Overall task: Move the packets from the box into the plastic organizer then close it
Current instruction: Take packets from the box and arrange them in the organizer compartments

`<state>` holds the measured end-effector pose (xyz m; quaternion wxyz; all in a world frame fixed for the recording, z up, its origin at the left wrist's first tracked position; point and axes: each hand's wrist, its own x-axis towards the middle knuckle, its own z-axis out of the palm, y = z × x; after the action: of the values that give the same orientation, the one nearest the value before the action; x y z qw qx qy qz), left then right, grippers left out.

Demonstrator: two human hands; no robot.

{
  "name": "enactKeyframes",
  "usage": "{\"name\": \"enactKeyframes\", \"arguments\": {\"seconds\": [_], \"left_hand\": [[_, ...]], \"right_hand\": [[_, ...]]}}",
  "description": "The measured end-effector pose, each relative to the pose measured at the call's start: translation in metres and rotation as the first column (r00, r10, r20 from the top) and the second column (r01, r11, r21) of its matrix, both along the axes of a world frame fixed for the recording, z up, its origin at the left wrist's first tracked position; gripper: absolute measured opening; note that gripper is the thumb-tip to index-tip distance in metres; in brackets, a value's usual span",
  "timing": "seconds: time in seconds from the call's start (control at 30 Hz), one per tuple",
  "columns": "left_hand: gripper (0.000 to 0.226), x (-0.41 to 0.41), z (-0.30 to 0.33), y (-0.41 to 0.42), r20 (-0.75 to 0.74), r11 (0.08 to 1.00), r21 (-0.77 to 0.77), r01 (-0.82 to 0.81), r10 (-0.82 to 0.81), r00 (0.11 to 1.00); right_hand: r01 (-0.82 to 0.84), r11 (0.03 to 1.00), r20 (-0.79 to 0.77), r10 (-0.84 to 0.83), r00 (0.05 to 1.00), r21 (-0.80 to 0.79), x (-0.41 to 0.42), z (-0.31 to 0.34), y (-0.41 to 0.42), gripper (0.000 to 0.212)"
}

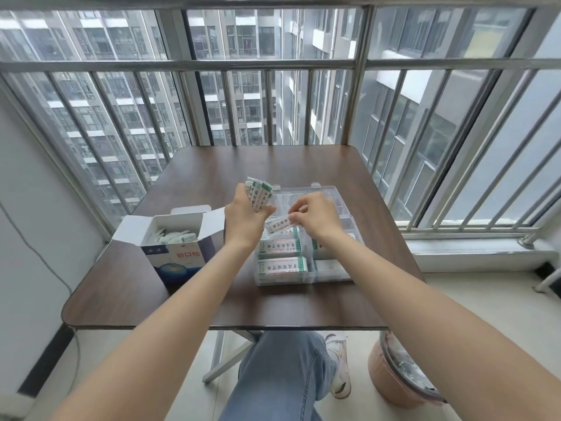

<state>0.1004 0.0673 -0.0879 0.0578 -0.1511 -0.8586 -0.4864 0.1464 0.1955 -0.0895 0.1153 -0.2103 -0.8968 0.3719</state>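
Note:
An open white-and-blue cardboard box stands on the left of the table with several white packets inside. To its right lies the clear plastic organizer, its lid open and lying flat behind it. Several compartments hold stacked packets. My left hand grips a bundle of packets upright above the organizer's left edge. Just right of it, my right hand pinches a single packet over a compartment near the organizer's back left.
The brown table stands against a window with metal bars. A pink bin sits on the floor under the table's right corner. My leg in jeans shows below the front edge.

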Motion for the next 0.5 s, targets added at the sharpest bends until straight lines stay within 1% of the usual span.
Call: {"name": "enactKeyframes", "arguments": {"seconds": [0.1,0.2,0.3,0.37,0.43,0.5], "left_hand": [[0.039,-0.005,-0.002,-0.002,-0.019,1.0,-0.006,0.014,-0.014,1.0],[0.039,-0.008,-0.004,-0.002,-0.018,1.0,0.002,0.027,-0.027,0.999],[0.038,-0.009,-0.006,-0.002,0.017,0.999,0.027,0.044,-0.044,0.999],[0.037,-0.007,-0.004,-0.001,0.065,0.994,0.092,0.063,-0.069,0.996],[0.037,-0.004,-0.001,0.0,0.11,0.986,0.153,0.07,-0.087,0.99],[0.037,-0.002,-0.001,0.0,0.132,0.979,0.184,0.084,-0.109,0.985]], "right_hand": [[-0.051,0.994,0.08,0.043,0.996,0.098,-0.004,-0.004,-0.005,0.003],[-0.067,0.976,0.102,0.047,0.994,0.206,-0.005,-0.005,-0.009,0.005],[-0.082,0.929,0.102,0.048,0.994,0.362,-0.006,-0.007,-0.013,0.008],[-0.113,0.893,0.115,0.069,0.991,0.436,-0.008,-0.009,-0.014,0.009],[-0.147,0.907,0.146,0.096,0.985,0.394,-0.009,-0.01,-0.012,0.011],[-0.142,0.958,0.11,0.118,0.987,0.25,-0.01,-0.007,-0.008,0.015]]}}
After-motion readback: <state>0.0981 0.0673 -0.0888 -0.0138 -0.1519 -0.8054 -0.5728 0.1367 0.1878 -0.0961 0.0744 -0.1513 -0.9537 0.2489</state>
